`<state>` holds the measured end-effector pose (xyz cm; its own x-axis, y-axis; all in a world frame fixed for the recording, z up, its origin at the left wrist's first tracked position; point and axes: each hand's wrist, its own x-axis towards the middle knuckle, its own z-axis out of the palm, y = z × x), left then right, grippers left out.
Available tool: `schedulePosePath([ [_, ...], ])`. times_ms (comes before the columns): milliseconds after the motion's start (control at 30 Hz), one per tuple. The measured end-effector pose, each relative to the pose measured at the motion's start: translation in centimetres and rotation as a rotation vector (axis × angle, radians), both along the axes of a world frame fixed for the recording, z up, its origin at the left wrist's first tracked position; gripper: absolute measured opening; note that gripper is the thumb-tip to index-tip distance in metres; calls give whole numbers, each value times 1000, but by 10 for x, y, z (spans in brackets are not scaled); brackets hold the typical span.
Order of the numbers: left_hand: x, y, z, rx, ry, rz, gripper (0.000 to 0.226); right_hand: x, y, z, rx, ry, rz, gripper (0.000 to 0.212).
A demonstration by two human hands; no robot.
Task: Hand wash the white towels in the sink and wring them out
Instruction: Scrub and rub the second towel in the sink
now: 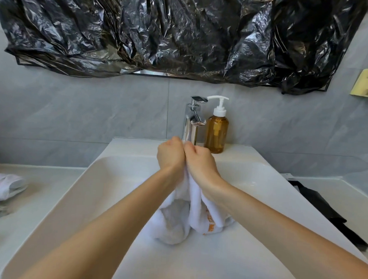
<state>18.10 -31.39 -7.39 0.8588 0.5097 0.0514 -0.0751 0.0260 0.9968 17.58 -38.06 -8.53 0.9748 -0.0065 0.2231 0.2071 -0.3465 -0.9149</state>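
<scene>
Well off to the left of your grip, a crumpled white cloth bundle (2, 186) is lying on the pale tabletop (37, 197). It looks like another towel parked out of the water, though you cannot tell whether it is washed or waiting.

Your left hand (170, 154) is clenching the top of the wet white towel with orange lettering (190, 216), fingers curled round the gathered cloth. Your right hand (200, 161) is gripping the same bunch, knuckles touching the left ones. You are holding the two fists together, probably so they can rub or twist the fabric against itself.

Below your grip the towel is hanging in folds, its lower end resting on the floor of the white rectangular ceramic sink (112, 178), so drips are falling into the basin rather than onto the tabletop.

Just behind your grip the chrome single-lever faucet (194, 116) is standing; you cannot tell whether water is running. Beside it, to the right, the amber pump soap bottle (216, 130) is sitting within easy reach.
</scene>
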Motion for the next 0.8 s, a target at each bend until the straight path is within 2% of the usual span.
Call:
schedulePosePath([
  [33, -2, -2, -2, 6, 6, -4, 35, 1, 1, 1, 6, 5, 3, 37],
  [133, -10, -22, -8, 27, -45, -120, 35, 20, -2, 7, 200, 53, -114, 39],
  [200, -9, -22, -2, 10, -54, -106, 37, 15, -5, 7, 174, 62, -134, 39],
  [300, -1, -7, 3, -6, -36, 28, 38, 0, -4, 2, 80, 34, -20, 36],
  [367, -5, -9, -2, -20, -33, 3, 36, 4, -3, 5, 62, 25, -13, 34],
  [467, -13, -25, -4, 62, -90, -97, 37, 21, -4, 14, 229, 30, -128, 42],
  [500, -13, -25, -1, 84, -104, -89, 39, 20, -4, 13, 227, 35, -129, 43],
  [567, -7, -16, 6, 59, -107, -12, 40, 9, -4, 9, 139, 34, -55, 41],
  [667, 1, 1, 3, -69, -7, 82, 36, -4, 2, 1, 6, 34, 27, 33],
  [733, -6, -6, -4, -68, 3, 35, 35, 4, 4, 2, 18, 16, -13, 31],
  [800, -16, -21, -5, -2, -65, -33, 37, 11, 1, 11, 114, -29, -116, 35],
])
